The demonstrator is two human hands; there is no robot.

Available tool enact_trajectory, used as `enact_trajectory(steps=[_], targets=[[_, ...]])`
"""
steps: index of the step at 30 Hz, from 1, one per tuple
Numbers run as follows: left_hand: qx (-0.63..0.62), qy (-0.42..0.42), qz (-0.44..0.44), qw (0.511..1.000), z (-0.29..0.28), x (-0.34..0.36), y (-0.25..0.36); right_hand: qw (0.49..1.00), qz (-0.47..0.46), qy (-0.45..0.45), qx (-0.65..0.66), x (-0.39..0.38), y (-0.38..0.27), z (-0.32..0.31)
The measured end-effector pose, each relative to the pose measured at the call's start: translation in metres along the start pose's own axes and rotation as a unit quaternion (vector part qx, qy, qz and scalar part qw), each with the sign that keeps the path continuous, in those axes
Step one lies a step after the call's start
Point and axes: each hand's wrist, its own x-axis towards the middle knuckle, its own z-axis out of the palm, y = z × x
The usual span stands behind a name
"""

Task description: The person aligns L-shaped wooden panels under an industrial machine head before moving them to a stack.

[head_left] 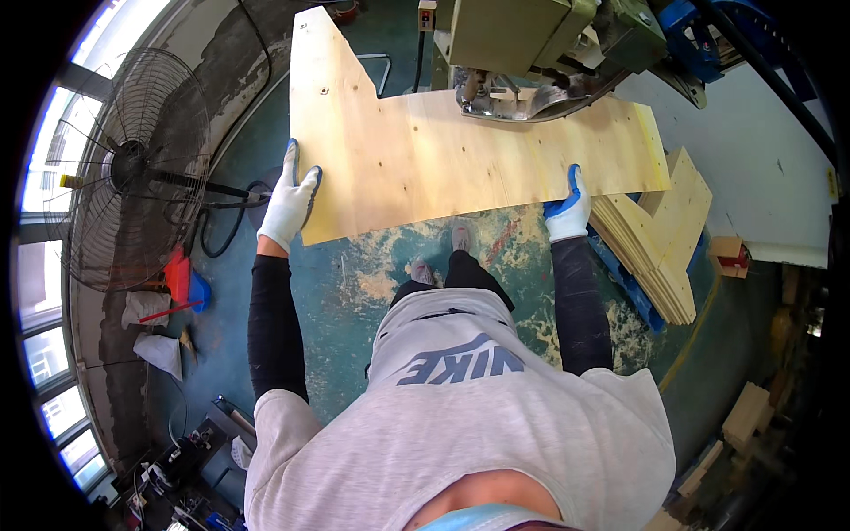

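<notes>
A large plywood panel (425, 159), pale yellow and cut with a raised arm at its left end, spans the space in front of me. My left hand (289, 202), in a white glove with blue palm, grips the panel's left edge with the thumb on top. On the near edge toward the right, my right hand (569, 208) holds the panel, thumb on its face and the other fingers hidden underneath. Over the panel's far edge stands a green machine (509, 35), its metal foot and guard (518, 106) overlapping the wood.
A stack of similarly cut plywood pieces (655, 248) lies on a blue pallet (627, 276) at the right. A big wire-cage fan (131, 166) stands at the left by the windows. Sawdust covers parts of the green floor (345, 354). A small cardboard box (730, 257) sits further right.
</notes>
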Motion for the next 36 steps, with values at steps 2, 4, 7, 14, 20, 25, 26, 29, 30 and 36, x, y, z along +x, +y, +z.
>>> enact_trajectory(steps=[2,4,7,14,20,25,26,29,30,36], targets=[[-0.008,-0.015,-0.114,0.993,0.005,-0.005,0.018,0.999,0.005,0.033,-0.012,0.003,-0.002,0.001],[-0.031,0.046,0.015,0.998,0.013,-0.003,0.004,1.0,-0.01,0.011,-0.009,0.004,-0.005,-0.002],[-0.129,0.09,0.039,0.987,0.017,-0.004,0.0,0.998,-0.018,-0.009,0.054,0.007,-0.031,-0.009],[-0.04,0.183,0.071,0.98,0.033,-0.057,0.011,0.999,0.017,0.035,-0.035,0.021,-0.062,-0.042],[-0.133,0.291,-0.046,0.946,0.011,-0.217,-0.041,0.995,0.056,-0.004,-0.085,-0.059,-0.028,-0.022],[-0.126,0.355,-0.03,0.926,-0.001,-0.245,-0.046,0.99,0.103,-0.069,-0.063,-0.026,-0.003,-0.008],[-0.135,0.359,-0.011,0.924,-0.004,-0.243,-0.043,0.989,0.104,-0.081,-0.063,-0.024,-0.002,0.001],[-0.131,0.357,-0.016,0.925,-0.013,-0.238,-0.042,0.985,0.107,-0.115,-0.072,-0.01,0.007,0.001],[-0.119,0.352,-0.012,0.928,-0.016,-0.235,-0.043,0.985,0.107,-0.114,-0.071,-0.01,0.012,-0.002],[-0.173,0.337,-0.014,0.925,-0.025,-0.212,-0.04,0.99,0.09,-0.111,-0.008,0.003,0.02,0.018]])
